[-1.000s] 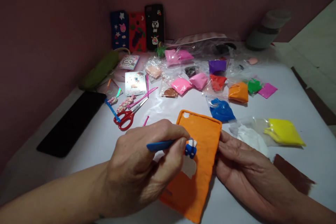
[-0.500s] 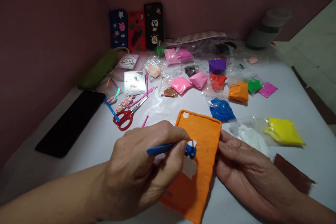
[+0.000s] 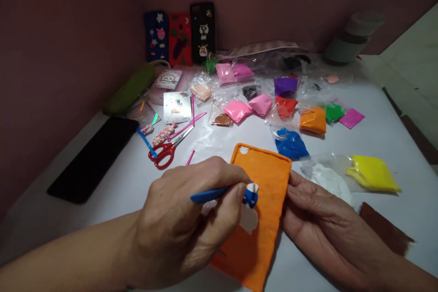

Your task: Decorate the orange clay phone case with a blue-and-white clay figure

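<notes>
My left hand (image 3: 191,219) is closed in a pinch around a blue modelling tool (image 3: 208,195), its tip hidden behind the fingers at the clay figure. An orange clay-covered phone case (image 3: 265,164) is tilted up off the table, its right edge gripped by my right hand (image 3: 325,228) with the thumb in front. On the case sits a small blue clay piece (image 3: 251,198) with white dots and a white top. Below that lies a flat whitish clay shape (image 3: 249,220), partly covered by my left hand.
Red-handled scissors (image 3: 164,155) and pink tools lie left of the case, near a black phone (image 3: 94,159). Bags of coloured clay, including blue (image 3: 290,143) and yellow (image 3: 372,173), spread beyond. Decorated phone cases (image 3: 179,39) lean on the wall; a jar (image 3: 352,39) stands far right.
The whole view has shifted slightly, so things appear a little further right. Both hands keep the same grip on the tool and the case.
</notes>
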`<state>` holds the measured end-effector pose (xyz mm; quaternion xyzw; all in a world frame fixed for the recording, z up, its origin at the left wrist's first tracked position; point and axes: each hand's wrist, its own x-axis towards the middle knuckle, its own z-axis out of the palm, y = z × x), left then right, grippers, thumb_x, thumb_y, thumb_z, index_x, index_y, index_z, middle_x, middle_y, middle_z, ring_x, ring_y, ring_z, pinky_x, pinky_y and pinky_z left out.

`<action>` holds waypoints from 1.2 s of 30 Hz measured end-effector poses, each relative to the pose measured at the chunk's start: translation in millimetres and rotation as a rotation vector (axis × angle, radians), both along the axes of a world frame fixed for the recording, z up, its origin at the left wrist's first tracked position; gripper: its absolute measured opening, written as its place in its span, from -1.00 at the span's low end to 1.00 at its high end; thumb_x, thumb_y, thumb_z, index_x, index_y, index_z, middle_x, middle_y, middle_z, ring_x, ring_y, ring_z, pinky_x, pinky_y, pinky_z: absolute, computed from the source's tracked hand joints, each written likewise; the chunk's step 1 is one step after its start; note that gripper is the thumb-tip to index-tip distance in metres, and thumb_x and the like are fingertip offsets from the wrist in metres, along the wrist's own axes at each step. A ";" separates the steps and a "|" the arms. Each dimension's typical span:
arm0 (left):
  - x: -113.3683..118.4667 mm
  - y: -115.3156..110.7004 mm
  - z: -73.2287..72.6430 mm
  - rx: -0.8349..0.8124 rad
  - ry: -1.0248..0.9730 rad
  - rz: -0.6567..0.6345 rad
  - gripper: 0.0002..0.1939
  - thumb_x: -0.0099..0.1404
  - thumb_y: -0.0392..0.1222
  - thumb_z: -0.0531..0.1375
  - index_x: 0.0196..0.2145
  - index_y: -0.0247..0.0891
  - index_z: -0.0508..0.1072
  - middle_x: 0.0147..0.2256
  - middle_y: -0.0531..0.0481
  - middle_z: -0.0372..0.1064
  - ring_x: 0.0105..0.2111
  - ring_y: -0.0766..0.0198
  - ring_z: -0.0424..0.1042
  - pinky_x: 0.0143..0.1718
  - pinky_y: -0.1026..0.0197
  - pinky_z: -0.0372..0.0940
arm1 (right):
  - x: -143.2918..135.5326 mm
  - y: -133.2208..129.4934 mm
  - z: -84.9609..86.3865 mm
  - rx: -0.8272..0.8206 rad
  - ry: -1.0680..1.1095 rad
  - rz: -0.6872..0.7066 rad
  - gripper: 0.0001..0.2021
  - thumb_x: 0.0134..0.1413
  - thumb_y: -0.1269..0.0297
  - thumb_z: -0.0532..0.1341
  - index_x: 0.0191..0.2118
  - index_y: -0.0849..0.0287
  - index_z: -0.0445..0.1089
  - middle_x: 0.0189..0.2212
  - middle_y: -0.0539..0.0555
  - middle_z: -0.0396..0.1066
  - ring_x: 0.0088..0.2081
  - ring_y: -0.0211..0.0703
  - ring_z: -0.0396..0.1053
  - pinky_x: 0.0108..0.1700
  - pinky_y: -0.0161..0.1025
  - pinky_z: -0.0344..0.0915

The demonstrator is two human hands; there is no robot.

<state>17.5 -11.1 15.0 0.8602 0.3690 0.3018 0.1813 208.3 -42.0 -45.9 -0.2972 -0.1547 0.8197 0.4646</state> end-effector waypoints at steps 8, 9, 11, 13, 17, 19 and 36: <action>-1.4 0.0 0.3 -0.020 -0.014 -0.012 -0.78 0.18 -0.49 0.06 -0.34 -0.24 0.41 -0.48 0.01 0.52 -0.64 0.41 0.38 -0.66 0.44 0.22 | -1.3 0.5 2.8 0.006 -0.019 0.023 -0.76 0.21 0.36 0.12 -0.07 0.03 0.45 0.01 0.06 0.44 0.11 -0.02 0.32 0.23 -0.03 0.16; -2.3 -0.1 -0.2 -0.021 -0.011 -0.011 -0.78 0.18 -0.49 0.06 -0.35 -0.24 0.41 -0.50 0.02 0.50 -0.64 0.42 0.38 -0.66 0.44 0.21 | -1.1 0.5 2.8 0.002 -0.022 0.020 -0.76 0.21 0.36 0.12 -0.08 0.03 0.46 0.01 0.06 0.45 0.12 -0.02 0.31 0.23 -0.03 0.15; -3.8 -0.3 -1.0 -0.017 -0.007 -0.012 -0.79 0.18 -0.49 0.07 -0.37 -0.25 0.41 -0.54 0.04 0.47 -0.65 0.43 0.36 -0.67 0.45 0.20 | -0.4 0.5 2.3 -0.004 -0.019 0.019 -0.76 0.21 0.37 0.11 -0.08 0.03 0.46 0.01 0.06 0.45 0.12 -0.03 0.31 0.23 -0.05 0.15; -4.2 -0.4 -1.2 -0.005 -0.003 -0.012 -0.80 0.19 -0.49 0.06 -0.38 -0.27 0.41 -0.57 0.05 0.44 -0.66 0.44 0.34 -0.67 0.46 0.19 | 0.5 0.5 1.5 0.002 -0.011 0.025 -0.74 0.22 0.36 0.09 -0.06 0.05 0.45 0.02 0.07 0.44 0.12 -0.03 0.31 0.22 -0.06 0.17; -2.5 0.3 0.0 0.013 0.026 -0.036 -0.81 0.21 -0.49 0.05 -0.38 -0.32 0.41 -0.55 0.04 0.43 -0.63 0.47 0.35 -0.64 0.50 0.20 | 0.9 0.5 -0.2 0.024 0.001 0.033 -0.73 0.22 0.39 0.09 -0.04 0.05 0.44 0.02 0.06 0.44 0.12 -0.04 0.31 0.22 -0.08 0.18; -1.9 0.6 -0.2 0.016 0.036 -0.050 -0.80 0.21 -0.50 0.04 -0.38 -0.33 0.41 -0.54 0.04 0.43 -0.62 0.48 0.34 -0.65 0.51 0.19 | 0.5 0.6 -0.7 0.027 0.007 0.036 -0.73 0.21 0.39 0.10 -0.04 0.06 0.44 0.02 0.07 0.44 0.12 -0.04 0.31 0.21 -0.08 0.18; -11.2 0.1 3.8 -0.009 0.006 -0.081 -0.80 0.26 -0.46 0.02 -0.35 -0.42 0.44 -0.56 0.02 0.36 -0.58 0.44 0.33 -0.55 0.45 0.28 | 0.5 0.3 -5.1 -0.010 0.018 0.001 -0.72 0.19 0.33 0.17 0.01 -0.04 0.43 0.08 0.04 0.40 0.15 -0.01 0.29 0.22 -0.03 0.18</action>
